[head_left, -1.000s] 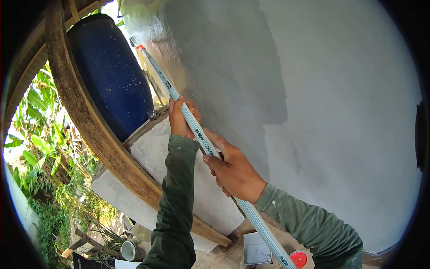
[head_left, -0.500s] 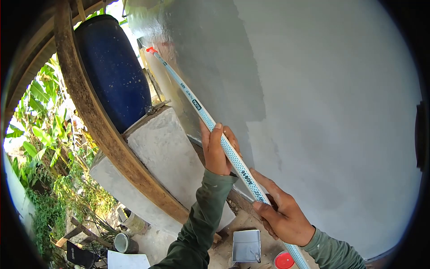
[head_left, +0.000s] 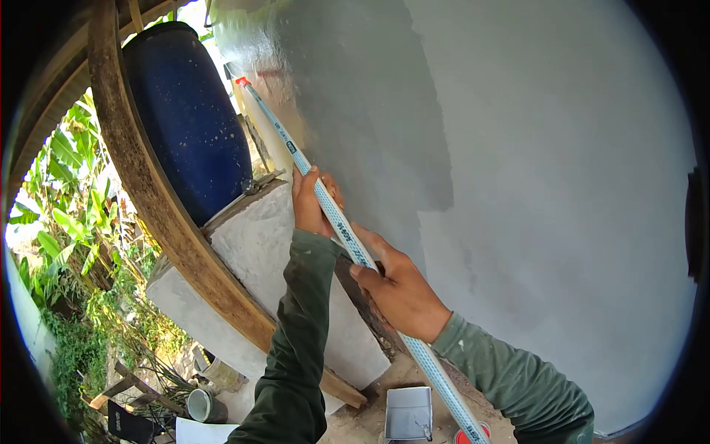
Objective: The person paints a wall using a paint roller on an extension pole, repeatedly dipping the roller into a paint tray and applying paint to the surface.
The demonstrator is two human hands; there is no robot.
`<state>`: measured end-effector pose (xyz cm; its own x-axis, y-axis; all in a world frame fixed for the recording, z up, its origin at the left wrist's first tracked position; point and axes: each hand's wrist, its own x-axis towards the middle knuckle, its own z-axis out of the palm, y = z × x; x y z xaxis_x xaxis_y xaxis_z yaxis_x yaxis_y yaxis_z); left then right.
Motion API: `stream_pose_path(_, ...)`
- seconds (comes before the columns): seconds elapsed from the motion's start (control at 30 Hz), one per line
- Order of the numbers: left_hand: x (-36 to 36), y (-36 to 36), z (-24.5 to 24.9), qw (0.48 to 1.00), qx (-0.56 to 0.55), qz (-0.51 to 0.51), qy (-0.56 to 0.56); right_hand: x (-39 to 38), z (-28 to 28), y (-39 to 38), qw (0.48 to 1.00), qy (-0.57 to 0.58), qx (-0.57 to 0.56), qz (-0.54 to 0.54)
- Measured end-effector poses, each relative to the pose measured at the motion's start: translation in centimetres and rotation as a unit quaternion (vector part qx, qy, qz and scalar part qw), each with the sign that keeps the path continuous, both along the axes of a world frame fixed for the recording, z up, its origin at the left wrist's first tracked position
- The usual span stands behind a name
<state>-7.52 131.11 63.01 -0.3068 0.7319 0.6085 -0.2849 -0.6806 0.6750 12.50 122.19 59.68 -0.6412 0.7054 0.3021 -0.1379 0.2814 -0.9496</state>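
Observation:
My left hand is wrapped round a long white-and-teal pole, partway along it. Lower down, near the middle of the view, my right hand grips the same pole. The pole runs slantwise from the bottom up to the far left. Its far end carries a red fitting close to the wall's edge by the blue drum; whatever is attached beyond it is too small to make out. Behind the pole, the wall has a darker grey patch beside its paler grey surface.
A blue drum stands on a plastered ledge to the left, behind a curved-looking wooden beam. On the ground sit a grey paint tray, a red-topped container partly behind the pole, and a bucket. Plants grow at far left.
Both hands have moved up and to the left with the pole, pushing it farther away. Its red end has shifted only slightly left.

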Motion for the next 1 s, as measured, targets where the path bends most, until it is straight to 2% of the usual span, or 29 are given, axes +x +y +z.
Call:
stream_pose_path(0.13, -4.4, 2.3, 1.2, 1.000, 0.000, -0.008, 0.011, -3.9, 1.0, 2.2, 0.999, -0.023, -0.033, 0.022)
stream_pose_path(0.17, -5.2, 2.7, 1.2, 1.000, -0.001, -0.007, 0.012, -4.8, 0.8, 2.7, 1.000, -0.004, 0.003, 0.007)
stream_pose_path(0.2, -5.6, 2.7, 1.5, 1.000, -0.003, 0.001, 0.015, -5.5, 0.9, 2.9, 0.999, 0.015, 0.039, -0.008)
stream_pose_path(0.33, -7.1, 3.0, 2.0, 1.000, -0.004, 0.004, 0.020, -6.4, 2.0, 2.9, 1.000, -0.011, 0.021, 0.006)
stream_pose_path(0.4, -7.6, 3.3, 2.3, 1.000, -0.005, 0.003, 0.017, -7.0, 2.4, 2.9, 1.000, 0.023, 0.017, 0.006)
stream_pose_path(0.57, -8.2, 3.7, 2.6, 1.000, -0.006, 0.002, 0.020, -7.5, 2.5, 3.2, 1.000, 0.008, 0.026, -0.005)
stream_pose_path(0.7, -5.2, 1.5, 1.6, 1.000, -0.002, 0.016, 0.015, -5.6, 0.8, 1.9, 0.999, 0.043, 0.029, -0.002)
stream_pose_path(0.83, -0.5, -0.4, -0.3, 1.000, -0.019, 0.021, 0.011, -0.8, -0.6, 0.0, 0.999, 0.027, 0.024, -0.006)
stream_pose_path(0.93, 3.6, -2.1, -1.7, 0.999, -0.030, 0.016, -0.004, 3.4, -0.8, -1.8, 1.000, -0.003, -0.026, 0.012)
stream_pose_path(1.0, 6.0, -3.1, -2.4, 0.999, -0.034, 0.013, -0.012, 6.1, -0.7, -3.2, 0.994, -0.041, -0.099, 0.021)
